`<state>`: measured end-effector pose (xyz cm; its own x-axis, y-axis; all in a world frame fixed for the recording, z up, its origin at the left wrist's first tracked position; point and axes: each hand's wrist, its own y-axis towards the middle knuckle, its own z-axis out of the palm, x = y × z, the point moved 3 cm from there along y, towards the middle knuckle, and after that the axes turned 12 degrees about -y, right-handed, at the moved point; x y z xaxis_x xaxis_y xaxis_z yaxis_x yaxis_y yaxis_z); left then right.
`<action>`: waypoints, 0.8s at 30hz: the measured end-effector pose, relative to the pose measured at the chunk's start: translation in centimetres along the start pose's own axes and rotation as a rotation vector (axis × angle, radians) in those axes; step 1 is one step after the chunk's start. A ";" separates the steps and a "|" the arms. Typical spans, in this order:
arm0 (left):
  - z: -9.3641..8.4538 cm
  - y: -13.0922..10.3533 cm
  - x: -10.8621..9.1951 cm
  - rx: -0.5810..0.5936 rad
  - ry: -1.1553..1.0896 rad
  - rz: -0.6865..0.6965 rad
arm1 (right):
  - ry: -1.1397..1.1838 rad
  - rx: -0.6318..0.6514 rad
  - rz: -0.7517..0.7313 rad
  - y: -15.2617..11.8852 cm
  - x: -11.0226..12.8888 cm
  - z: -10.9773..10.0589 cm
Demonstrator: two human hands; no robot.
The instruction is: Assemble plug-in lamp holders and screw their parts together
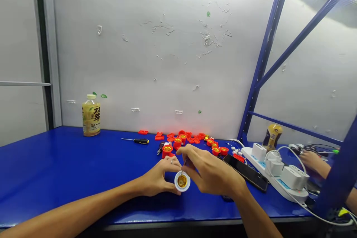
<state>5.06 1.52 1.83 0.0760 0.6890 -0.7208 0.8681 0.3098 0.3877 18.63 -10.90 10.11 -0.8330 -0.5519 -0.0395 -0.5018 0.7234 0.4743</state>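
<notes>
- Clock centre = the white cup (177, 185). 1 yellow bottle (91, 119) at 10 o'clock, upright by the wall.
- 1 screwdriver (141, 141) btwn 10 and 11, lying loose.
- L hand (154, 182): narrow pinch on the white cup's sides, 1 of those, brass-coloured inside, mouth facing up toward the cam.
- 1 thin tool (185, 162) at the cup's mouth, so IMO work on this 1 is partway; can't tell how much is left.
- Red cups (167, 153), 11 to 2 o'clock, approx 10, jumbled w/ flat red bits, exact no. unclear. Can't tell if any are done.
- R hand (208, 167): fingers closed on the thin tool, tight grip AFAICT.
- 1 phone (245, 173), 3 o'clock.
- 1 second bottle (272, 138), 2 o'clock.
- 1 power strip (284, 189), approx 3 o'clock, white chargers plugged in.
- 1 co-worker's hand (314, 161), far side, 3 o'clock, grip unclear.
</notes>
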 end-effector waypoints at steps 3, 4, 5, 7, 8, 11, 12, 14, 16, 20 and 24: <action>0.0 0.1 -0.1 -0.013 -0.002 -0.015 | -0.009 -0.032 -0.004 -0.2 -0.4 -0.1; 0.0 0.1 -0.1 -0.019 -0.004 -0.017 | -0.019 -0.036 -0.009 -0.3 -0.5 -0.1; 0.0 0.1 -0.1 -0.023 -0.005 -0.017 | -0.040 -0.038 -0.013 -0.3 -0.5 -0.2; 0.0 0.1 -0.1 -0.024 0.004 -0.013 | -0.130 -0.025 0.006 -0.3 -0.5 -0.1; 0.0 0.1 0.0 -0.022 0.013 -0.010 | -0.203 -0.007 0.031 -0.3 -0.5 0.0; 0.0 0.0 0.1 -0.025 0.031 -0.015 | -0.422 0.032 0.111 -0.1 -0.3 0.5; 0.0 0.0 0.1 -0.031 0.029 -0.019 | -0.456 0.027 0.111 -0.1 -0.1 0.7; -0.1 0.0 0.0 -0.042 0.015 -0.022 | -0.450 -0.021 0.070 -0.1 0.3 0.8; -0.1 0.0 0.0 -0.049 0.001 -0.024 | -0.385 -0.052 0.021 -0.1 0.7 0.8; -0.2 -0.2 0.3 -0.076 -0.035 -0.063 | -0.301 -0.006 -0.011 -0.1 0.8 0.3; -0.2 -0.4 0.9 -0.109 -0.101 -0.127 | -0.203 0.063 -0.047 0.1 0.6 -0.4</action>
<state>4.70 2.17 1.18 0.0233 0.5724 -0.8197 0.8158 0.4630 0.3465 18.19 -11.29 10.50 -0.8348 -0.4957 -0.2394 -0.5497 0.7268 0.4119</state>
